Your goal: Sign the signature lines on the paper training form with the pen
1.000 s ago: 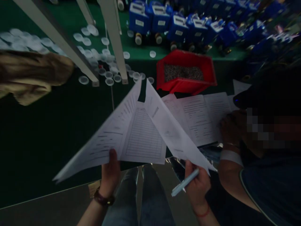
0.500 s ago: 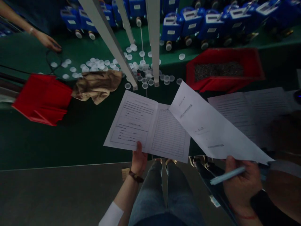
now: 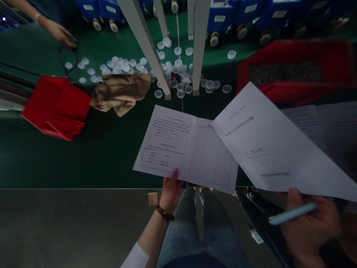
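Observation:
My left hand (image 3: 170,191), with a brown bracelet, grips the lower edge of an open paper booklet (image 3: 167,149). Its thumb lies on top. Printed text fills the booklet's left page and a ruled table its right page. My right hand (image 3: 309,227) pinches the lower edge of a white printed sheet (image 3: 267,141), thumb in front and fingers hidden behind. A light blue pen (image 3: 292,214) lies across the same hand. The sheet is tilted and overlaps the booklet's right page.
Several clear plastic caps (image 3: 180,93) lie scattered by metal posts (image 3: 201,48). A brown cloth (image 3: 121,91) and a red bin (image 3: 57,108) are at left. Another red bin (image 3: 295,93) holds small metal parts. Blue devices (image 3: 223,18) stand behind. A co-worker's hand (image 3: 61,33) rests at upper left.
The white sheet and my right hand, with the pen, have moved right and closer to the camera. The view has shifted slightly; my left hand still grips the booklet.

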The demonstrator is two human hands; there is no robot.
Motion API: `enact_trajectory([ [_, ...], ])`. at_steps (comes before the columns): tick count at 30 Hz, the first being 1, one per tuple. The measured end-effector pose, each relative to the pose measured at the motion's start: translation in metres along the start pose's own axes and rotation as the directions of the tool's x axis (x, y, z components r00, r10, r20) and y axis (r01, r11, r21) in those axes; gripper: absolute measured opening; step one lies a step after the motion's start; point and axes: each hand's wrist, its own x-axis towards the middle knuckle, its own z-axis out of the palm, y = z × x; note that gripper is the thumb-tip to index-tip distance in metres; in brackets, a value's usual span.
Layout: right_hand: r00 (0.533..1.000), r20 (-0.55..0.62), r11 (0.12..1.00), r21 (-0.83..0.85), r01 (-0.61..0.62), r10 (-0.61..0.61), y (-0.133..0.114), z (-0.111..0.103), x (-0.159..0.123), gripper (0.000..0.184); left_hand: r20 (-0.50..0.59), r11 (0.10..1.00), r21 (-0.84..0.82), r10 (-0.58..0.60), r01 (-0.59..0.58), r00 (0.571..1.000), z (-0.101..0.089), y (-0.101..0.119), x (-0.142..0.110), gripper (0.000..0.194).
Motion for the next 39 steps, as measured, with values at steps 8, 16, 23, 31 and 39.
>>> enact_trajectory([
  [8, 1.000, -0.010, 0.999, -0.042, -0.014, 0.014, 0.014, -0.002, 0.000, 0.030, -0.135, 0.996, 0.012, -0.090, 0.093, 0.987, -0.017, -0.006, -0.015, 0.024],
  [16, 0.613, 0.426, 0.729, 0.195, 0.656, -0.665, -0.029, 0.017, -0.028, 0.016, -0.157, 0.984, 0.091, -0.136, 0.151, 0.978, -0.021, -0.017, -0.017, 0.033],
  [23, 0.567, 0.512, 0.742, 0.242, 0.625, -0.645, -0.057, 0.074, -0.078, 0.020, -0.132, 0.952, 0.187, -0.222, 0.245, 0.966, -0.015, -0.013, -0.019, 0.039],
  [31, 0.548, 0.530, 0.749, 0.308, 0.587, -0.647, -0.054, 0.088, -0.087, 0.012, -0.091, 0.943, 0.221, -0.235, 0.250, 0.968, -0.006, -0.004, -0.017, 0.054],
  [39, 0.512, 0.579, 0.751, 0.309, 0.583, -0.635, -0.051, 0.092, -0.079, 0.029, 0.070, 0.936, 0.328, -0.156, 0.125, 0.985, -0.008, -0.009, 0.001, 0.049],
])
